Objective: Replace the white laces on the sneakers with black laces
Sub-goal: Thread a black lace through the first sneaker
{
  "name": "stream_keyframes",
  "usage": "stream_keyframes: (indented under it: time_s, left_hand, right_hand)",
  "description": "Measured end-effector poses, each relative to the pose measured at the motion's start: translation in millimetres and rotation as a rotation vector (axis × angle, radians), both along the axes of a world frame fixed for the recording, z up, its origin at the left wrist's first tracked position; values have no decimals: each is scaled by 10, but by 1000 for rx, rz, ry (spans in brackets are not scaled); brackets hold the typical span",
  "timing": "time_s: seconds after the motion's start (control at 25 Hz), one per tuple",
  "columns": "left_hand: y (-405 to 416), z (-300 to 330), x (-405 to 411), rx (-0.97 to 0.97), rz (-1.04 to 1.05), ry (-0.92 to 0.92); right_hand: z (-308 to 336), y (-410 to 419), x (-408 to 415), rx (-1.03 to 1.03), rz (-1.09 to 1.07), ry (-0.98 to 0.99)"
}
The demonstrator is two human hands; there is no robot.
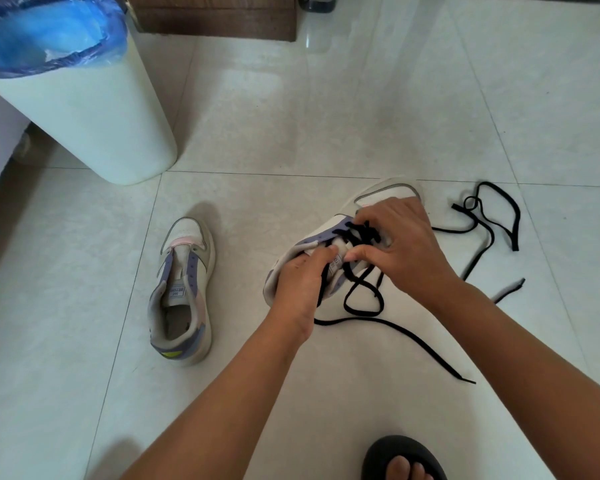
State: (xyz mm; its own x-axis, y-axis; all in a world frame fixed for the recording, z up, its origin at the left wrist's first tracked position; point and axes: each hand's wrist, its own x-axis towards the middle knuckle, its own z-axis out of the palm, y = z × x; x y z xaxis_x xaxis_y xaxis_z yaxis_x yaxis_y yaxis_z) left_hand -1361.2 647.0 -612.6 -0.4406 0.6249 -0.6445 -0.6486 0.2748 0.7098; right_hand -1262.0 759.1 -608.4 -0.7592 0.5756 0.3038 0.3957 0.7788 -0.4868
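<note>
The right-hand sneaker (329,251) is held on the floor (291,116) between both hands, tilted so its eyelets face upward, presumably to ease threading; its collar and tongue are gripped by the left hand (300,278), fingers curled and pressed together, seemingly to steady it; the right hand (400,244) is laid over the eyelets, thumb and forefinger apparently pinching the black lace (362,292), though the exact contact cannot be told; that lace is already crossed through several eyelets, its loose ends trailing toward the viewer; a second black lace (492,216) is left coiled just beyond the right hand, probably kept for the other sneaker (182,292), which lies unlaced, well apart to the left; no white laces are seen; a bin (94,126) stands beyond.
</note>
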Motion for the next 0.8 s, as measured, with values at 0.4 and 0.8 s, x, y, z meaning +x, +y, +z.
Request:
stream_keyframes:
  time_s: [0.4,0.8]
  left_hand:
    - [-60,-32,-76,-59,-140,27]
    - [-138,60,-678,-247,-681,385]
  right_hand:
    - [-35,2,24,-195,139,-96]
    - [-61,1012,450,-408,-697,-35]
